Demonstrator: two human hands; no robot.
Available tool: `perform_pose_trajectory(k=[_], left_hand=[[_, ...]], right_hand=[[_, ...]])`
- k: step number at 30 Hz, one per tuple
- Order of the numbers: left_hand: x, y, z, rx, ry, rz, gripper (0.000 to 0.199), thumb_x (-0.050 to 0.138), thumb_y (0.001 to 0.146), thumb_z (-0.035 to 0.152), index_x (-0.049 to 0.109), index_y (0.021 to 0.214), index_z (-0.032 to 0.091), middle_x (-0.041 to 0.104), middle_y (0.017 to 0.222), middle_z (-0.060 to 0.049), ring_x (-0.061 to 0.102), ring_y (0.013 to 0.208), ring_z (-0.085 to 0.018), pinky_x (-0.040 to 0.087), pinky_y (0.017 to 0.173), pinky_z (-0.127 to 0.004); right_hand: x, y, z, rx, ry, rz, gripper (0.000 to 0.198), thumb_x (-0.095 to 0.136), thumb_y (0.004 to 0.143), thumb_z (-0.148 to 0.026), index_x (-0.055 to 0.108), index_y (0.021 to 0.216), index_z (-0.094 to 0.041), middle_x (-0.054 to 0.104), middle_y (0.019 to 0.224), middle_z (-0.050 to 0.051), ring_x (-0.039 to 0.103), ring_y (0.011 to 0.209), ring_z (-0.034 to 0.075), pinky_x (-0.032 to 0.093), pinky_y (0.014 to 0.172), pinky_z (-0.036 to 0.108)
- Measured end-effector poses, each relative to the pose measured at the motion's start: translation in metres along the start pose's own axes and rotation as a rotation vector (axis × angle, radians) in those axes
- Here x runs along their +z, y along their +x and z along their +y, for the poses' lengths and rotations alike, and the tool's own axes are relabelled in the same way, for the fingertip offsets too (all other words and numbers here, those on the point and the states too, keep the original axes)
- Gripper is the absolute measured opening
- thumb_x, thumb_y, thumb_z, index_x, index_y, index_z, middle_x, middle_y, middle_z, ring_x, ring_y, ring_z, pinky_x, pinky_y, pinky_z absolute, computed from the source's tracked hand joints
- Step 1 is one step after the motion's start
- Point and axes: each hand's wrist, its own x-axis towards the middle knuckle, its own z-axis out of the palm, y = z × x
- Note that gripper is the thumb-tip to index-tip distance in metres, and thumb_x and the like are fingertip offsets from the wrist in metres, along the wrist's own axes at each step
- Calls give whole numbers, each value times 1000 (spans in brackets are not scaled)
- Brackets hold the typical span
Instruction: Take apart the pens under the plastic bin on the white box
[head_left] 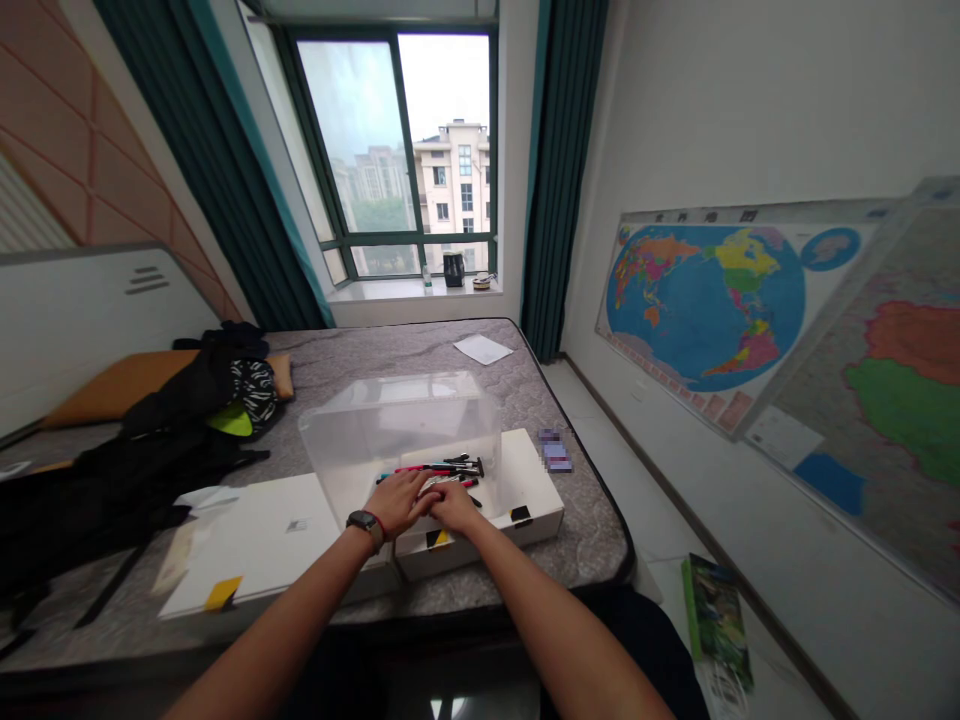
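My left hand (403, 498), with a watch (366, 528) on its wrist, lies over the near side of a heap of pens (442, 466), fingers stretched out flat. Beside it, almost touching, my right hand (454, 507) has its fingers curled together; what they hold, if anything, is hidden. The pens are black, red and teal and lie loosely across each other. Around them stands a clear plastic bin (382, 425), tipped so that its open side faces me. Beneath are white cardboard boxes, one on the right (534, 475) and one on the left (277, 525).
A mattress (360, 350) carries everything. Dark clothes (127, 480) and a black bag pile up at left. A white sheet of paper (482, 348) lies toward the window, and a small purple packet (555, 452) sits near the right edge. A green bag (716, 615) stands on the floor.
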Motion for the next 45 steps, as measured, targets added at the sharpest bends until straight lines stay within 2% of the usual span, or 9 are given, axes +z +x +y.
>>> perform_pose_trajectory(k=[2, 5, 8, 11, 14, 23, 32, 39, 45], left_hand=[[0, 3, -1, -137, -57, 228, 37, 43, 88, 45, 60, 108, 20, 62, 102, -11, 56, 101, -26, 40, 91, -41], [10, 3, -8, -480, -333, 603, 39, 53, 81, 48, 58, 105, 17, 61, 103, -12, 57, 99, -25, 45, 87, -41], [29, -3, -18, -817, -844, 760, 48, 64, 72, 52, 56, 100, 15, 64, 95, -11, 64, 85, -22, 52, 73, -37], [46, -12, -23, -902, -1233, 701, 50, 71, 65, 52, 58, 94, 14, 66, 89, -9, 66, 75, -19, 53, 67, -32], [51, -17, -22, -869, -1351, 593, 51, 75, 61, 50, 60, 94, 13, 68, 91, -11, 67, 72, -17, 53, 66, -29], [45, -20, -21, -904, -1353, 490, 49, 81, 55, 44, 66, 90, 13, 70, 85, -10, 66, 66, -16, 53, 60, -25], [46, -19, -19, -928, -1295, 441, 48, 79, 55, 48, 69, 87, 13, 69, 81, -7, 63, 60, -11, 50, 55, -21], [47, -30, -22, -805, -1372, 445, 48, 78, 57, 45, 71, 94, 15, 68, 76, -3, 61, 64, -10, 51, 65, -22], [44, -33, -20, -710, -1400, 429, 54, 77, 58, 46, 69, 102, 15, 69, 84, -5, 59, 63, -10, 51, 65, -25]], right_hand=[[1, 0, 0, 54, 114, 49, 19, 60, 76, -30, 73, 78, -15, 68, 64, 3, 58, 57, 14, 43, 56, 23], [3, 1, 1, 139, 279, 153, 28, 64, 74, -39, 72, 82, -13, 67, 64, 4, 55, 52, 11, 43, 53, 22], [4, 2, 1, 183, 371, 216, 34, 67, 70, -42, 71, 86, -12, 67, 65, 5, 55, 52, 11, 45, 53, 23], [6, 3, 3, 192, 377, 238, 35, 69, 68, -42, 71, 85, -12, 67, 64, 5, 53, 50, 10, 45, 52, 23], [8, 3, 5, 193, 354, 240, 33, 69, 68, -42, 71, 85, -13, 67, 63, 4, 52, 48, 10, 43, 51, 23], [5, 0, -3, 55, 80, 107, 23, 63, 76, -37, 72, 77, -16, 67, 66, 2, 59, 60, 13, 43, 58, 22], [8, 1, 6, 58, 64, 100, 26, 63, 76, -40, 72, 84, -17, 68, 68, 3, 61, 64, 15, 44, 59, 23], [7, 0, 3, 58, 101, 44, 30, 65, 74, -43, 72, 86, -16, 70, 71, 4, 62, 65, 15, 45, 62, 24], [5, -1, -6, 109, 177, -15, 34, 60, 78, -47, 71, 86, -16, 69, 69, 4, 57, 55, 12, 44, 56, 22]])
